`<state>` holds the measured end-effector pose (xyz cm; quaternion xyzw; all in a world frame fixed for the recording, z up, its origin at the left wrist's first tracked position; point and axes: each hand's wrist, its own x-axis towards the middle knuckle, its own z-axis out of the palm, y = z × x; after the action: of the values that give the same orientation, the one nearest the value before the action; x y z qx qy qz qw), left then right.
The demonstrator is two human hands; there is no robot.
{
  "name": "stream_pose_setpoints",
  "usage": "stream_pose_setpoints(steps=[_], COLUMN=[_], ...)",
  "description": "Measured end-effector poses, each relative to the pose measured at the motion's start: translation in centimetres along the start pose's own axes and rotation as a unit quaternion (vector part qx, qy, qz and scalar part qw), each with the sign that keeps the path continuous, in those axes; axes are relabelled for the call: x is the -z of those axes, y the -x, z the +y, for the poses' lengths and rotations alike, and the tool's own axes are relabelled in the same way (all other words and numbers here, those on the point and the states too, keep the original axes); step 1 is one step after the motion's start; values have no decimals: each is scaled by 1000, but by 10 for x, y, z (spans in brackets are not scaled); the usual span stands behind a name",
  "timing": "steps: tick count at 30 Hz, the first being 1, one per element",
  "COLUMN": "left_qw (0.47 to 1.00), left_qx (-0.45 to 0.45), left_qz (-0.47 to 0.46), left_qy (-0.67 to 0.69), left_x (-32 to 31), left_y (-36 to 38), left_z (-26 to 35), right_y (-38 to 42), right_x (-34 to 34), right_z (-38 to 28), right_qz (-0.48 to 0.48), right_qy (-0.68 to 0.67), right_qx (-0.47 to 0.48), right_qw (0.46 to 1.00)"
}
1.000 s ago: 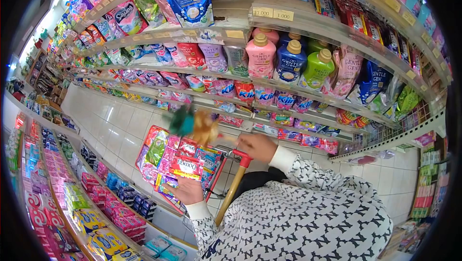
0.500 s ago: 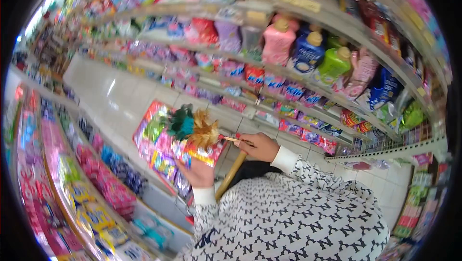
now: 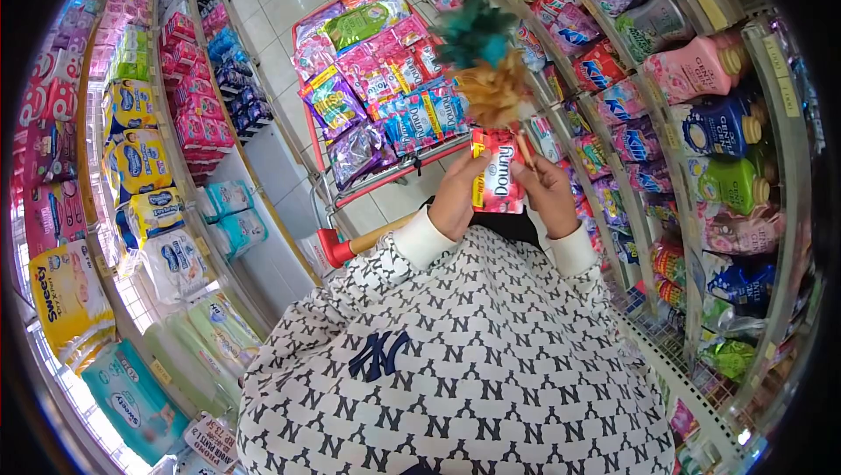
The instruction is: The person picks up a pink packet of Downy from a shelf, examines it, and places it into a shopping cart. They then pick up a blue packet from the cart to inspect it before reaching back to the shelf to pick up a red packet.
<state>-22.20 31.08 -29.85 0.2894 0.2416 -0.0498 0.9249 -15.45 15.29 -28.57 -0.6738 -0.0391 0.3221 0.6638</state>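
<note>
Head cam: red packet point(image 3: 501, 177) sits btwn the hands, just above the lap, long axis running roughly away from the body, w/ L hand point(image 3: 451, 201) pinching its left edge, thumb on top, & R hand point(image 3: 554, 201) fingers drawn in narrow at its right edge, also around the feather duster point(image 3: 491, 89) stick. Both hands equally near the packet; feathers lie just beyond its far end, & the loaded cart point(image 3: 314, 135) is ahead & left; undersides of fingers hidden, can't tell their grip.
</note>
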Motion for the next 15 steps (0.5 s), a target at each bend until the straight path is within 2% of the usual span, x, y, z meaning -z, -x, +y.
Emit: stream_pose_setpoints(steps=[3,6,8,10,11,13,15], left_qw=[973,946,974,988,978,927,930], left_qx=[-130,-170,-124,-4,44,134,117], left_qz=[48,36,-32,-150,-151,-155,-124], left_qy=[-187,-272,-189,41,134,314,326], left_x=[-1,-3,-7,-14,-9,8,24], left_y=[-9,-10,-8,-3,-5,-16,-22], left_z=[-4,0,3,15,15,11,10], right_y=[1,1,5,8,9,11,15], right_x=[-15,-22,-21,-16,-14,-6,2], right_z=[-1,-7,-14,-23,-24,-22,-24], right_qz=[3,8,-9,-29,-31,0,17], right_qy=[-24,-47,-60,-52,-42,3,66], right_qx=[17,25,1,-13,-5,70,96], right_qw=[1000,999,998,998,999,998,993])
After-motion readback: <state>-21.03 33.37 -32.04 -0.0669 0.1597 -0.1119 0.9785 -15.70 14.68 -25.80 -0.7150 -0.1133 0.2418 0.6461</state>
